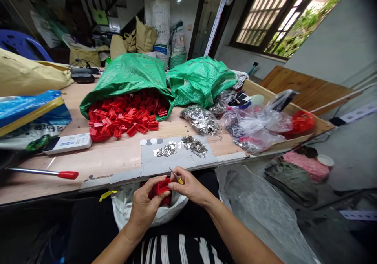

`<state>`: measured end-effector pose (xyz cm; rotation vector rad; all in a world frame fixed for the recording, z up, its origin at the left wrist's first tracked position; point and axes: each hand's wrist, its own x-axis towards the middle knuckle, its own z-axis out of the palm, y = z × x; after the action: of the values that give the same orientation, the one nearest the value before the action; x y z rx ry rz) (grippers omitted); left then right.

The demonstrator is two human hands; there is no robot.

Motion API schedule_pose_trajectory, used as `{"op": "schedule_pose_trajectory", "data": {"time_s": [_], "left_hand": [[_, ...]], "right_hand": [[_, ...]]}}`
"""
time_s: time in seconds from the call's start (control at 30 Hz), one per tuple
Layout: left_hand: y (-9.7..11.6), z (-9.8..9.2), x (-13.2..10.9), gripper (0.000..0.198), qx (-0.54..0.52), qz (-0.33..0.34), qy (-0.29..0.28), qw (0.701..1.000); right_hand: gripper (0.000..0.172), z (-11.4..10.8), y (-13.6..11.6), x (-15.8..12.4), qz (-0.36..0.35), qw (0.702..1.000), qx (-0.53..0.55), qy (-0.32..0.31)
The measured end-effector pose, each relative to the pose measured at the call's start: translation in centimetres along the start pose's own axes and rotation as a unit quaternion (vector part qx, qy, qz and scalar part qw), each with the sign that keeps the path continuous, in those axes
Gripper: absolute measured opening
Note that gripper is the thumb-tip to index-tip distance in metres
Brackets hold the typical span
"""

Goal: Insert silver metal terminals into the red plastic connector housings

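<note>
piece of red plastic sits pinched in left fingers; right fingers grip yellow-handled tool just beside it, tip slanting forward-left.

From head height, the only view faces forward and down, with the hands near the lens, the bench beyond them and the window far behind.

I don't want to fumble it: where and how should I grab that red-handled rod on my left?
Probably by the red handle, coming in from the right. That thicker end points right and looks free, while the thin metal shaft runs left into dark blur.
</note>
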<state>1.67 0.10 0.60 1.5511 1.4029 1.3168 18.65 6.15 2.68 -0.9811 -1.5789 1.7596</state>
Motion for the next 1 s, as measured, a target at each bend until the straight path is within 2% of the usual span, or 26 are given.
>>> {"op": "schedule_pose_trajectory", "data": {"time_s": [0.1,0.17,0.2,0.27,0.33,0.37,0.43,0.63,0.8,0.9,1.0], "left_hand": [[-0.4,-0.3,-0.1,0.029,-0.029,-0.036,-0.002,0.999],[-0.7,-0.4,-0.1,0.03,-0.056,-0.067,0.003,0.996],[-0.9,-0.5,-0.1,0.031,-0.072,-0.082,0.01,0.994],[-1.1,-0.5,-0.2,0.033,-0.104,-0.106,0.022,0.989],[-1.2,-0.6,-0.1,0.033,-0.13,-0.121,0.03,0.984],[-1.2,-0.6,0.0,0.033,-0.135,-0.125,0.033,0.982],[-1.3,-0.7,0.1,0.033,-0.135,-0.127,0.035,0.982],[-1.7,-1.2,0.6,0.033,-0.099,-0.106,0.054,0.988],[-1.6,-1.2,0.7,0.033,-0.124,-0.12,0.052,0.984],[-1.2,-1.1,0.9,0.035,-0.195,-0.155,0.05,0.967],[-0.6,-1.2,1.4,0.044,-0.294,-0.208,0.056,0.931]], "right_hand": [[0.033,-0.9,-0.7,0.6,-0.001,0.999,-0.049,0.005],[0.022,-2.2,-1.1,1.4,-0.018,0.985,-0.158,0.065],[0.016,-2.9,-1.3,1.8,-0.026,0.965,-0.236,0.11],[0.007,-4.2,-1.6,2.9,-0.025,0.899,-0.395,0.19],[0.007,-5.0,-1.7,4.0,-0.002,0.834,-0.506,0.219],[0.008,-5.2,-1.7,4.6,0.009,0.815,-0.536,0.221],[0.008,-5.2,-1.6,5.6,0.026,0.798,-0.562,0.217],[0.011,-4.3,-1.4,7.5,0.047,0.785,-0.572,0.234],[0.006,-4.4,-1.5,7.7,0.035,0.8,-0.549,0.237],[0.009,-4.9,-1.5,7.5,0.021,0.819,-0.518,0.245],[0.011,-5.6,-1.6,7.2,0.001,0.844,-0.477,0.247]]}}
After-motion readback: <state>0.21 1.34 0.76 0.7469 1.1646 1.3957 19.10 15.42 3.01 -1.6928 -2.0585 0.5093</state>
